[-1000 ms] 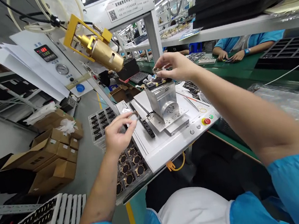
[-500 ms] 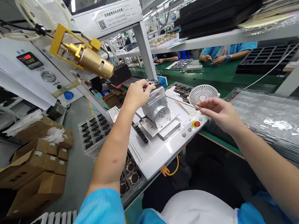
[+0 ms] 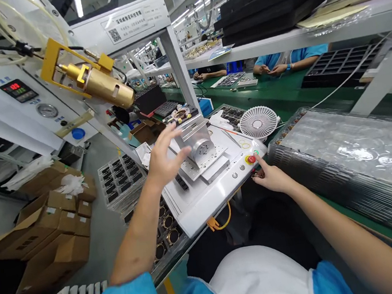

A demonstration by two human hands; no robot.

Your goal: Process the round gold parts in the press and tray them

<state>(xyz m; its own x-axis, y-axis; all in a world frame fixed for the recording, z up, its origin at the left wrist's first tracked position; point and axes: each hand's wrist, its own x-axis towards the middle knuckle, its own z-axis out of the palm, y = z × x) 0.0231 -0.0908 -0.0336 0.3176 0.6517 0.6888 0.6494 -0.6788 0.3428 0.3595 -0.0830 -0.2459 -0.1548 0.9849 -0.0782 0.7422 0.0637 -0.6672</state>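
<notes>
My left hand (image 3: 165, 159) is raised just left of the metal fixture (image 3: 201, 146), its fingers apart and holding nothing. On top of that fixture sits a dark holder (image 3: 181, 114) with a round part in it. At the front right corner of the white machine base (image 3: 203, 208), my right hand (image 3: 271, 176) has its index finger on the green-ringed button (image 3: 256, 152), beside the red emergency knob (image 3: 251, 159). The other fingers of that hand curl at the base's edge; whether they hold anything is hidden.
A gold cylinder head (image 3: 108, 88) hangs at upper left. A white fan (image 3: 259, 122) stands behind the buttons. Stacked clear trays (image 3: 356, 146) lie right, trays of parts (image 3: 121, 177) left. Across the green table, a person's hands (image 3: 275, 68) are at work.
My left hand has let go of the fixture's top and drawn back left, opening. My right hand has moved down to the button, its index finger now extended. The view has shifted slightly.
</notes>
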